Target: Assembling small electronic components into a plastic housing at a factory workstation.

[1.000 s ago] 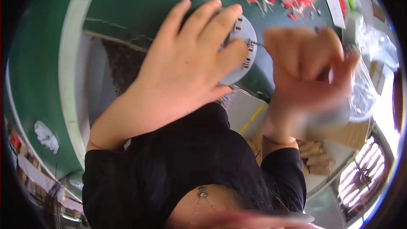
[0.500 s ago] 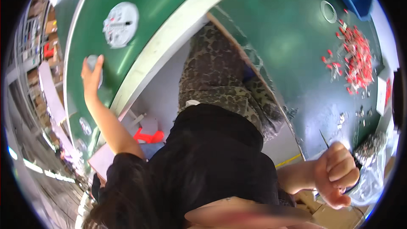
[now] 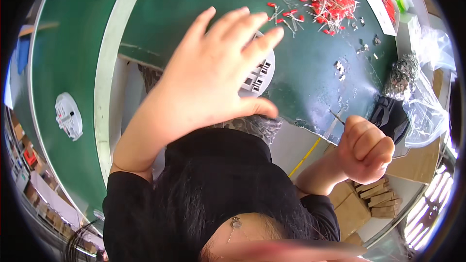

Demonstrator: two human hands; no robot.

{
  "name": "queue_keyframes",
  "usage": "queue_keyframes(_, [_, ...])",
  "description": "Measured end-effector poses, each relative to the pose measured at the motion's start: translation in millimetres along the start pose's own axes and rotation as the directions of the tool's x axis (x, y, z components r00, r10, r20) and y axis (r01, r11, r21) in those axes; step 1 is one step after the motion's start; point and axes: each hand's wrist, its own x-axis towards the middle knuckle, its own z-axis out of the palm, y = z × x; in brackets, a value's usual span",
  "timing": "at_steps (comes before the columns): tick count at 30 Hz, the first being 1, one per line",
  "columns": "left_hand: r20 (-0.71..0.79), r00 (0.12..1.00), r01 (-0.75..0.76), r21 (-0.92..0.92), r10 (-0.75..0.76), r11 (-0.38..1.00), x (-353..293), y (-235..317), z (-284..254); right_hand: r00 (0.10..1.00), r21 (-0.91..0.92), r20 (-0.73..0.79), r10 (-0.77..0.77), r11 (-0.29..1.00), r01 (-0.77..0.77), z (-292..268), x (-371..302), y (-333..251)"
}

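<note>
My left hand (image 3: 213,63) is open, its fingers spread over the near edge of the green worktable (image 3: 160,24). Beneath it lies a round white plastic piece (image 3: 264,74) with dark rectangular slots, partly covered by the fingers; whether they touch it I cannot tell. On the right, my right hand (image 3: 366,150) is closed around a thin dark pointed tool (image 3: 336,116), whose tip points up and left at the table's edge. Most of that tool is hidden in the fist.
Many red-tipped parts with wire legs (image 3: 325,0) are heaped at the far side, small metal bits (image 3: 340,68) nearer. A white box (image 3: 383,7), metal parts in a clear bag (image 3: 403,75) and a black item (image 3: 391,119) stand right. Another round white piece (image 3: 69,116) rests on the left bench.
My left hand has come from a pale round piece on the left bench across to the worktable, where a white piece now shows under it. My right hand stays closed; the view has turned.
</note>
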Motion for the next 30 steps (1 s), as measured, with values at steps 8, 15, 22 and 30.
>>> queue_keyframes(8, [0.3,0.945,0.214,-0.27,-0.129,0.939,91.7,-31.6,-22.1,0.978,-0.08,-0.159,0.137,0.985,-0.151,-40.2,-10.0,-8.3])
queue_keyframes(15, [0.347,0.937,0.035,-0.173,0.028,0.984,92.6,-51.9,-11.0,0.927,-0.451,-0.361,0.1,0.851,-0.267,-39.3,-12.0,-13.5])
queue_keyframes(22, [0.042,0.997,-0.038,-0.366,0.057,0.93,65.4,-26.2,-28.5,0.895,-0.891,-0.352,0.275,0.195,-0.41,-48.3,9.0,13.4])
queue_keyframes(30, [-0.1,0.995,-0.008,-0.057,0.003,0.998,47.5,-13.9,-31.9,0.971,-0.975,-0.113,0.211,0.164,-0.149,-49.0,16.1,22.4])
